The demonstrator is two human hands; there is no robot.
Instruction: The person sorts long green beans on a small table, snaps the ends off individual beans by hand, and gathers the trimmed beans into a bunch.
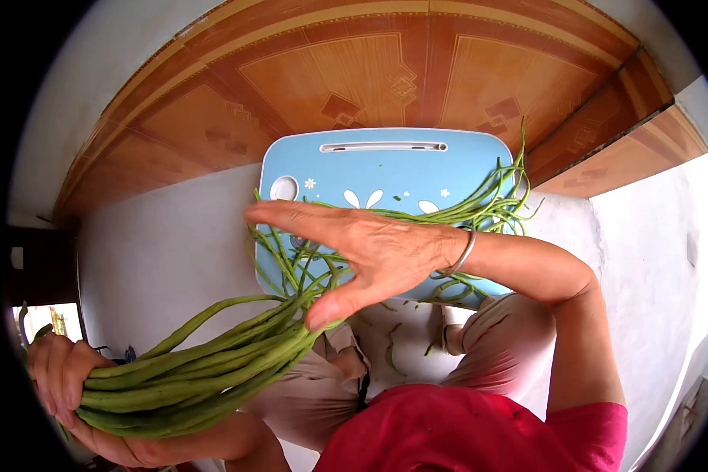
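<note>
At the lower left, my left hand [64, 374] is wrapped round one end of a thick bundle of green long beans [204, 370]. The bundle slants up toward the middle, where its thinner ends spread over a light blue folding table [322, 157]. My right hand [377, 248], with a silver bangle at the wrist, is stretched out above the table, thumb apart from the fingers. Its thumb tip overlaps the bundle's thin part; whether it touches the beans I cannot tell. Loose long beans [468, 211] lie across the table, partly hidden behind my right hand and forearm, some hanging past its right edge.
The table has a slot handle [383, 147], a round recess [284, 189] and white printed shapes. A wood-patterned panelled wall [330, 79] stands behind it. Bean scraps [391, 346] lie on the pale floor [157, 236] between my legs.
</note>
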